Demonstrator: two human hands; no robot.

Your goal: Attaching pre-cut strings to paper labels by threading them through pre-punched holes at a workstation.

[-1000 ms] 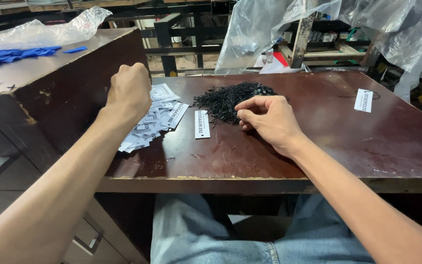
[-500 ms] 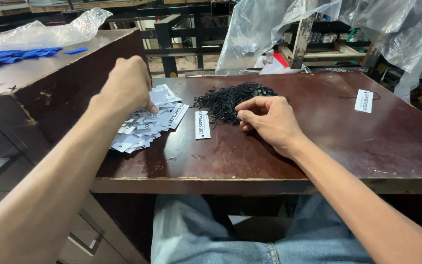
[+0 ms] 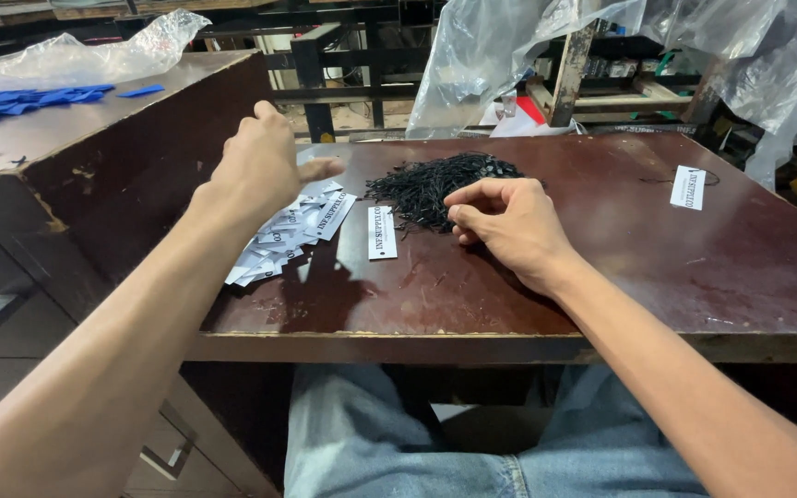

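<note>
From the head view I see my left hand (image 3: 260, 171) raised above the pile of white tags (image 3: 292, 231) at the left of the tabletop (image 3: 601, 277), fingers loosely curled, thumb out, holding nothing I can make out. My right hand (image 3: 509, 221) rests on the tabletop, fingers curled at the near edge of the black strings (image 3: 435, 184). One tag (image 3: 381, 231) lies alone between the hands; another tag (image 3: 687, 187) sits far right.

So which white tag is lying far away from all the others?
The white tag near the table's far right edge, alone. The others sit by the left hand: a pile and one single tag beside it.
</note>
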